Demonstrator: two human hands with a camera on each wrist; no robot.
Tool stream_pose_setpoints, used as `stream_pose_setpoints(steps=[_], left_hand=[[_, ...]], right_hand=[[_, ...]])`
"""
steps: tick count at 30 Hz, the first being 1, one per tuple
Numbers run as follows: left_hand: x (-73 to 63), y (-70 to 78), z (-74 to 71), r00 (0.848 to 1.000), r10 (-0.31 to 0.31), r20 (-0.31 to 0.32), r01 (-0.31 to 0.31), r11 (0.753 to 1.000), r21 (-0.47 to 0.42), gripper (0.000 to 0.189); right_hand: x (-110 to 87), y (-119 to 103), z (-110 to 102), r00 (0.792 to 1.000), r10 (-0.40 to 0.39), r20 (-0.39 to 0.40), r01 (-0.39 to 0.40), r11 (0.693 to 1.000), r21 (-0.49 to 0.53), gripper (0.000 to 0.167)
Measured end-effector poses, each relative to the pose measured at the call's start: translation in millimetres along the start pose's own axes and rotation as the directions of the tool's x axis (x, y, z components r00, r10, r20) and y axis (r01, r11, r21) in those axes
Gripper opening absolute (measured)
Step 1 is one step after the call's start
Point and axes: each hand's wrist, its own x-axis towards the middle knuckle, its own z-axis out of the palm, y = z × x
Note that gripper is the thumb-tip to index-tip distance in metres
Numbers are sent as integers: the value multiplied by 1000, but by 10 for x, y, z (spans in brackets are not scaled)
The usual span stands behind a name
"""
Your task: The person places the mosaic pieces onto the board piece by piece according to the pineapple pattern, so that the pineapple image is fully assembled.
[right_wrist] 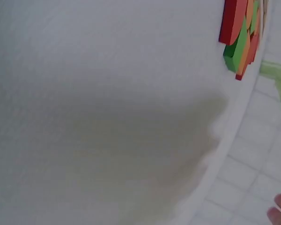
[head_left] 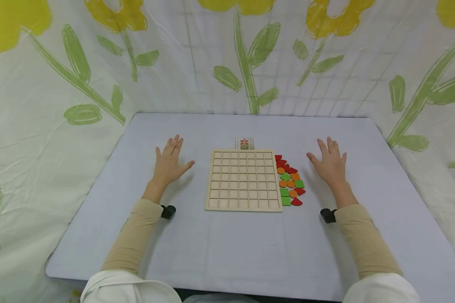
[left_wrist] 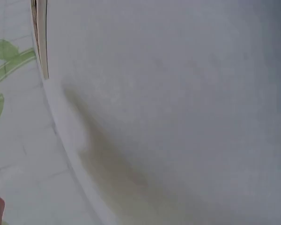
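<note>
Left hand (head_left: pixel 169 166) and right hand (head_left: pixel 330 166) are spread apart, holding nothing. Between them lies the wooden grid board (head_left: pixel 243 177), coloured tiles (head_left: pixel 291 184) at its right. Tiles should be pinched by their edges.

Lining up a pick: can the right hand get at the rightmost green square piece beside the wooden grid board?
Probably yes: the right hand is spread and holds nothing, and only tabletop shows between it and the rightmost green square piece.
</note>
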Motion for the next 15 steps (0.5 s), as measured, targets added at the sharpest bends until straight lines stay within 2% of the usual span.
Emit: stream_pose_setpoints(steps=[3, 5, 7, 11, 13, 15], left_hand=[[19, 41, 56, 994, 87, 72, -80, 993, -87, 87], [24, 82, 91, 982, 132, 132, -114, 984, -135, 88], [25, 137, 114, 965, 159, 209, -120, 975, -186, 90], [29, 227, 176, 918, 181, 354, -99, 966, -240, 96], [30, 255, 201, 898, 190, 397, -89, 962, -259, 99], [31, 267, 227, 885, 213, 414, -104, 957, -271, 101]], right_hand=[[43, -98, 66, 999, 0, 41, -3, 998, 64, 50], [80, -160, 118, 996, -2, 90, -7, 995, 102, 41], [121, -221, 173, 988, -10, 156, -11, 991, 130, 35], [184, -344, 280, 963, -20, 270, -25, 986, 163, 30], [206, -382, 340, 952, -27, 305, -26, 985, 170, 30], [221, -400, 397, 945, -40, 325, -20, 984, 177, 29]])
